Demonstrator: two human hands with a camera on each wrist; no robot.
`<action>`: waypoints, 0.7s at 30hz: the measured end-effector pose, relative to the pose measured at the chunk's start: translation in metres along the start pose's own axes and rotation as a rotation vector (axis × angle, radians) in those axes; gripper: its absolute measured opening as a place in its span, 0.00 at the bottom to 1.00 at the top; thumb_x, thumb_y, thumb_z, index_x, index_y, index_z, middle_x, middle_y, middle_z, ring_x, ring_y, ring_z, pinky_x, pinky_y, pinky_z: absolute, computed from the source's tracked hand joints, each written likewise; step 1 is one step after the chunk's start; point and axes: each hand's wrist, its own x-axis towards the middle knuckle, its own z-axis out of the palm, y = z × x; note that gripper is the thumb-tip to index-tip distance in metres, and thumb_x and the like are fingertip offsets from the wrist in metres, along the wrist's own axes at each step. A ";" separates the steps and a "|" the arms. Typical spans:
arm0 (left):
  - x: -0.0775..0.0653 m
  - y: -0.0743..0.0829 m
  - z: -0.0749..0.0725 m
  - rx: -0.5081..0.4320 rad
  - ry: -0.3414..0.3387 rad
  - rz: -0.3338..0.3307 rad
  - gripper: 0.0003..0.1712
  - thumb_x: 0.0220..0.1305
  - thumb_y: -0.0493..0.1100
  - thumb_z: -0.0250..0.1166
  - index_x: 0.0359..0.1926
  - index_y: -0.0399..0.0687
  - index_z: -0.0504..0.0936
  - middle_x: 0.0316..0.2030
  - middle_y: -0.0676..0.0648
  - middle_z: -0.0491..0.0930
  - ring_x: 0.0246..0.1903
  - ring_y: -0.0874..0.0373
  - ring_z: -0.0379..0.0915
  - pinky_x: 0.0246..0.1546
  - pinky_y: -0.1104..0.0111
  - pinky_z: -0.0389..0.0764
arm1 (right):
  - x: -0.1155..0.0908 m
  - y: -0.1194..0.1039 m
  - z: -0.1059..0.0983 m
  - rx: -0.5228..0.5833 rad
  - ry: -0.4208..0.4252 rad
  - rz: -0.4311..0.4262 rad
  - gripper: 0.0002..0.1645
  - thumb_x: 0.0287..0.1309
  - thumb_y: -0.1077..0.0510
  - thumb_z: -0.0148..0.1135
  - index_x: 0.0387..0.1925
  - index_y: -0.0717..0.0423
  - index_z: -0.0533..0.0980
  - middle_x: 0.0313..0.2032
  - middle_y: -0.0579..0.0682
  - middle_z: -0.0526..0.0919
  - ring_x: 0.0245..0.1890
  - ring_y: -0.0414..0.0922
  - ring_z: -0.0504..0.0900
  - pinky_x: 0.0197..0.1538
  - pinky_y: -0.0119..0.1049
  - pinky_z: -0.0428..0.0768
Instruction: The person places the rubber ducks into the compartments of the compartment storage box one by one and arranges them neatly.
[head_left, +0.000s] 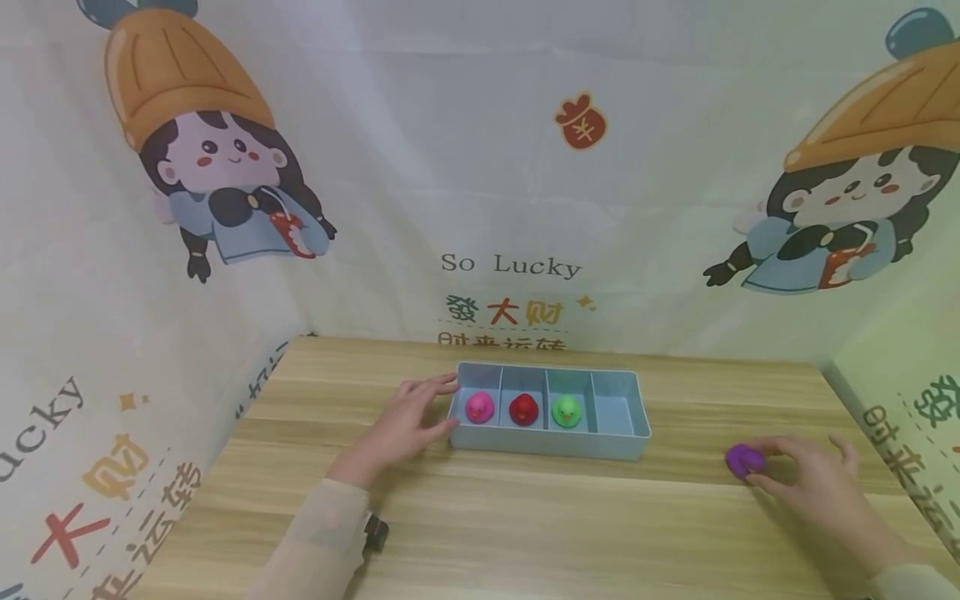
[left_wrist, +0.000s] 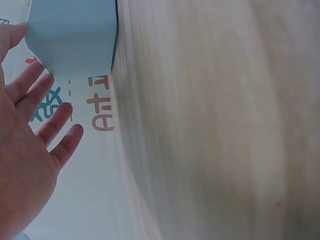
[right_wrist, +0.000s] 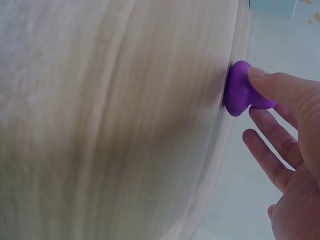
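A pale blue divided box (head_left: pixel 551 443) stands on the table with its compartments in a row. From the left, its first three compartments hold a pink rubber duck (head_left: pixel 479 407), a red rubber duck (head_left: pixel 523 409) and a green rubber duck (head_left: pixel 566 411). The rightmost compartment is empty. My left hand (head_left: pixel 401 423) touches the box's left end, fingers spread and fairly straight. To the right of the box, my right hand (head_left: pixel 813 479) pinches a purple rubber duck (head_left: pixel 744 460) between thumb and fingers. In the right wrist view this purple duck (right_wrist: pixel 240 90) is at the tabletop, partly covered by the thumb.
The wooden table (head_left: pixel 525 517) reaches back to a printed cloth (head_left: pixel 510 192) with cartoon figures and lettering, which also hangs along the left and right sides. A small black object (head_left: pixel 375 532) shows at the left forearm.
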 end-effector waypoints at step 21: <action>0.001 0.001 0.000 0.000 -0.002 -0.005 0.34 0.69 0.52 0.69 0.72 0.48 0.73 0.78 0.50 0.64 0.72 0.44 0.59 0.72 0.39 0.65 | 0.026 -0.027 -0.003 0.007 0.107 -0.090 0.27 0.36 0.61 0.84 0.43 0.54 0.84 0.40 0.58 0.90 0.43 0.65 0.83 0.68 0.77 0.48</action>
